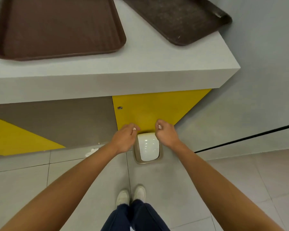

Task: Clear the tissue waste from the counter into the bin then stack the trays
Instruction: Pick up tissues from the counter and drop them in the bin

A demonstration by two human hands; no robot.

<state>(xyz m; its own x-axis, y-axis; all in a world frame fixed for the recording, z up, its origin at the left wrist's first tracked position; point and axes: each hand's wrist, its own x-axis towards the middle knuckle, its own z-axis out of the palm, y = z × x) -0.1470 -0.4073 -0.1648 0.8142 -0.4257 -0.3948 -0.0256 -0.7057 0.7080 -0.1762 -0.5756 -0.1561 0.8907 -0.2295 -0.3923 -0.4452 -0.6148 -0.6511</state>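
Hands (124, 139) (165, 135) above bin (148, 148) (tissue (134, 129) in each)

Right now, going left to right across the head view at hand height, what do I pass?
In order: white scrap on the floor, left hand, bin, right hand, black line along the wall.

Two trays on the tabletop (140, 60): left tray (57, 27) at the left edge, right tray (173, 19) at the right corner. One bin (148, 147). Three tissue scraps: left scrap (134, 129) in the left hand (123, 139), right scrap (159, 126) in the right hand (167, 135), floor scrap (92, 151). Two shoes (123, 196) (140, 191).
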